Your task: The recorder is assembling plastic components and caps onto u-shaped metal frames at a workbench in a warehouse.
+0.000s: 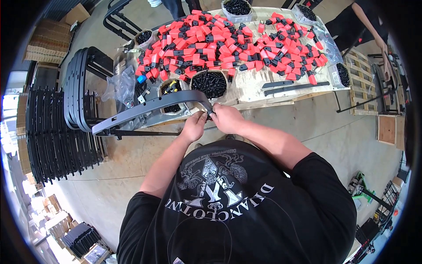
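Observation:
A long curved grey metal bar [149,108] reaches from the lower left up to my hands at the table's front edge. My left hand [195,125] grips its bent end from below. My right hand [225,118] pinches the same end from the right, where a small black part sits between my fingertips. Just beyond the hands stands a tub of black screws [210,83]. A big heap of red and black plastic pieces [220,42] covers the wooden table [259,83].
Stacks of black curved frames [81,88] stand at the left, with more [48,132] lower down. Two flat black strips [290,86] lie on the table's right part. Another person's arm [373,35] reaches over a pallet [365,79] at the right. Cardboard boxes [48,42] sit far left.

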`<state>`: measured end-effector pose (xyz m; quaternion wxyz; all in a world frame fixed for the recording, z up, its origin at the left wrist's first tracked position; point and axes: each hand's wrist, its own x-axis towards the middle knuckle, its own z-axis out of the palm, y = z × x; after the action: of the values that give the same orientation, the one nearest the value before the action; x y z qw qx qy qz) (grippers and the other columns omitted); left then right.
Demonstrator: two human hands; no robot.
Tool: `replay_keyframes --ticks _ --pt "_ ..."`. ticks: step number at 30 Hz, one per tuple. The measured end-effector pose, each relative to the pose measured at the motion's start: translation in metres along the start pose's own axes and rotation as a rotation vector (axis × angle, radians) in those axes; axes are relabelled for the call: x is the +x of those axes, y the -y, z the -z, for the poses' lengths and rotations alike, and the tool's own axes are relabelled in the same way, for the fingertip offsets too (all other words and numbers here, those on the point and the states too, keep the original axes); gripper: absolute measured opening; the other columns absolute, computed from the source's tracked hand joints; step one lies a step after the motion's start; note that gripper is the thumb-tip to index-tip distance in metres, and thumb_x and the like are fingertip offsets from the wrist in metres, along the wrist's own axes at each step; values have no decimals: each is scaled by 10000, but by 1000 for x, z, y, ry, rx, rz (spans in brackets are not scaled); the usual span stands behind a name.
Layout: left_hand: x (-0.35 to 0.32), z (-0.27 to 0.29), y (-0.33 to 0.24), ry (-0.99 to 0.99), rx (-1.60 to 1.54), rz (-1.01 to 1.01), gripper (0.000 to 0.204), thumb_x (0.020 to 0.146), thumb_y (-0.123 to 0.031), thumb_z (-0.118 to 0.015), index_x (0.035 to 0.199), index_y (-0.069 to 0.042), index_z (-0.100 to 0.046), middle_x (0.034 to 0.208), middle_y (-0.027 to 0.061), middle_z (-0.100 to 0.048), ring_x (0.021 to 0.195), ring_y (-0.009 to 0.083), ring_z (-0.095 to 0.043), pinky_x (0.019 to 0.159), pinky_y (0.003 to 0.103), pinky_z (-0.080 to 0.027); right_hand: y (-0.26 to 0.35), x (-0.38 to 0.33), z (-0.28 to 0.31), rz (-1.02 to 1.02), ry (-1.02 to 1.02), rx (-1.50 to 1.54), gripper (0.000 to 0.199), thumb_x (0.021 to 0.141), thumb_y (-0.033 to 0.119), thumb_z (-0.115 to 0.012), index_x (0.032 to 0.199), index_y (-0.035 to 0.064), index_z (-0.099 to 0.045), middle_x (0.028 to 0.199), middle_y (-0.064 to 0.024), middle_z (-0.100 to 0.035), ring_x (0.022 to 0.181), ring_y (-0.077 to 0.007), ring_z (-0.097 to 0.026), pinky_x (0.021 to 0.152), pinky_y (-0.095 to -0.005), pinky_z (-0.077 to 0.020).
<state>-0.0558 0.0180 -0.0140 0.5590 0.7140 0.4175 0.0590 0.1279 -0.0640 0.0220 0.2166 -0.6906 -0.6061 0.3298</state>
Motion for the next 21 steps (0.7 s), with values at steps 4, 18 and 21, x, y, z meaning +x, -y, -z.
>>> replay_keyframes --ticks 4,18,21 --pt "10 1 -9 86 -629 512 334 1072 -313 -442 829 -105 -538 657 5 -483 518 139 -446 467 305 -350 -2 1 -4 16 -37 -6 292 970 232 -572 1046 -47 -538 876 -257 -682 848 -457 -666 748 -556 -516" --pt "0 -13 -2 1 -800 273 227 1091 -231 -467 914 -95 -509 722 -18 -452 602 94 -408 530 258 -338 4 -4 6 2 -18 31 275 945 233 -602 989 -35 -562 879 -269 -676 853 -467 -663 758 -554 -517" --pt "-1 -9 -5 -12 -689 265 213 1085 -247 -488 950 -91 -541 758 -10 -504 633 99 -465 552 261 -390 -4 -4 -1 -27 -64 78 295 943 270 -628 957 -22 -583 865 -246 -684 830 -445 -672 737 -533 -519"
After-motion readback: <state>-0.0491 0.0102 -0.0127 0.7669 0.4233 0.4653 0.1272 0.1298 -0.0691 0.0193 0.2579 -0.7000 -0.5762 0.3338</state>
